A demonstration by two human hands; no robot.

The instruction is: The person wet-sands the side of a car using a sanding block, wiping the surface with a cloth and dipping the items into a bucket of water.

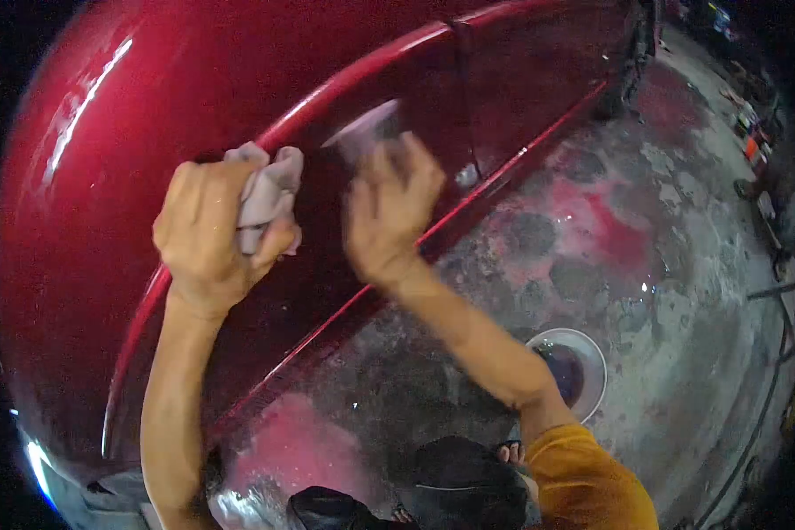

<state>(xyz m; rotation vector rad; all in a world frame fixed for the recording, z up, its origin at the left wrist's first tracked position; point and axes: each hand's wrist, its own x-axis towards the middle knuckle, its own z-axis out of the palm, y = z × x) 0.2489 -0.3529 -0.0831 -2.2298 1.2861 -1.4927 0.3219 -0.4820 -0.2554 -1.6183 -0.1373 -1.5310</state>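
Observation:
A glossy red car body panel (194, 79) with a raised curved edge fills the left and upper part of the head view. My left hand (205, 231) is closed around a crumpled pale pinkish-grey cloth (269, 199), close over the panel's curved edge. To its right, my right hand (393, 208) is smeared by motion in front of the darker red lower section. Between its fingers is a thin, pale greyish-pink piece (367, 128), too blurred to name its material.
On the wet, red-stained concrete floor (680, 291) stands a round white basin (599, 380) with dark liquid in it, below my right forearm. My knees in dark clothing (468, 481) show at the bottom. Assorted items (751, 146) lie along the far right.

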